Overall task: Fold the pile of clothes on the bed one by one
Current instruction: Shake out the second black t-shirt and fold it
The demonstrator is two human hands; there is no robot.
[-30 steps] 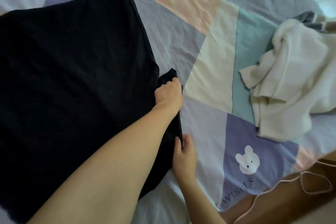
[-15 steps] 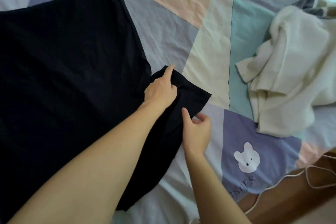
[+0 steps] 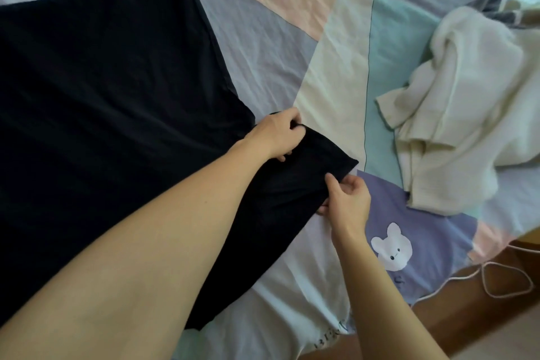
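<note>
Left hand (image 3: 277, 134), centre of the frame: fingers curled closed over a fold of the black garment (image 3: 111, 102), pinching the cloth at the top of its sleeve (image 3: 309, 166). The forearm runs in from the lower left, lying across the dark fabric.

Right hand (image 3: 347, 199), just below and right of centre: thumb on top, fingers tucked beneath, closed on the sleeve's outer hem near its lower corner. The forearm enters from the bottom edge.

Sleeve: sticks out to the right from the garment's body, stretched between the two hands, its tip reaching the seam where the cream and teal patches of the bedsheet (image 3: 336, 61) meet.

Black garment, body: spread flat over the left half of the frame, one corner pointing to the upper left, lower edge trailing toward bottom centre.

Bedsheet: patchwork of lilac, pink, cream, teal and pale blue blocks, lightly creased; printed lettering on some patches, too partial to read.

White bear print (image 3: 391, 251): on a lilac patch, just right of the right wrist.

Cream garment (image 3: 461, 114): crumpled heap at the right side, well apart from the black one. A striped grey cloth (image 3: 493, 7) shows at its upper edge.

White cord (image 3: 491, 283): looped on the brown floor (image 3: 467, 316), lower right.
</note>
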